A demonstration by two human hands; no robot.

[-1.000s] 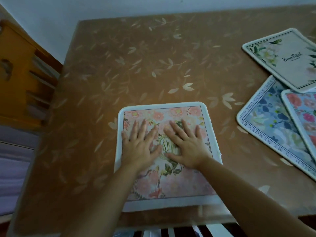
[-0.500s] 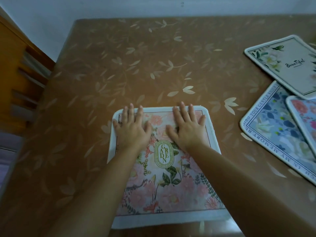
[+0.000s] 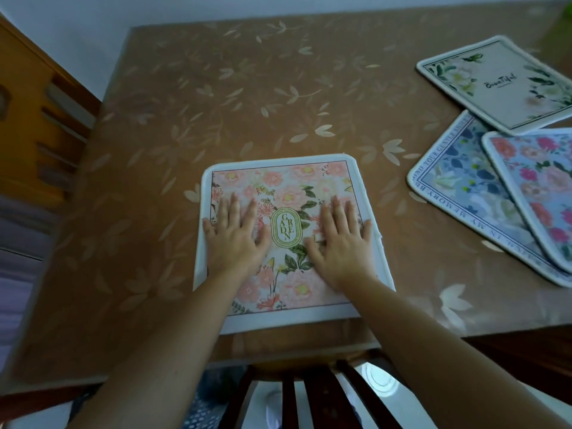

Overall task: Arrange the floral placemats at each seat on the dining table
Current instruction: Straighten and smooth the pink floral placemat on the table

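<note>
Placemat (image 3: 288,184), pink floral with an oval GARDEN label, lies flat at the near edge of the table (image 3: 247,97), square to that edge, just ahead of a dark slatted chair back (image 3: 309,394). Left hand (image 3: 235,239) is flat on the mat's left half, palm down, fingers straight, little finger at the white border. Right hand (image 3: 340,246) is flat on the right half, fingers straight. Hands are apart with the label between them, neither gripping anything. Three more mats sit at the table's right side, well apart from the pink one: white mat (image 3: 501,85) with green leaves and script farthest, blue mat (image 3: 464,193) with lettered border nearer, light-blue mat (image 3: 538,181) with pink flowers overlapping the blue one. Table cover is brown with a leaf print. Orange wooden furniture (image 3: 37,119) stands left of the table.
</note>
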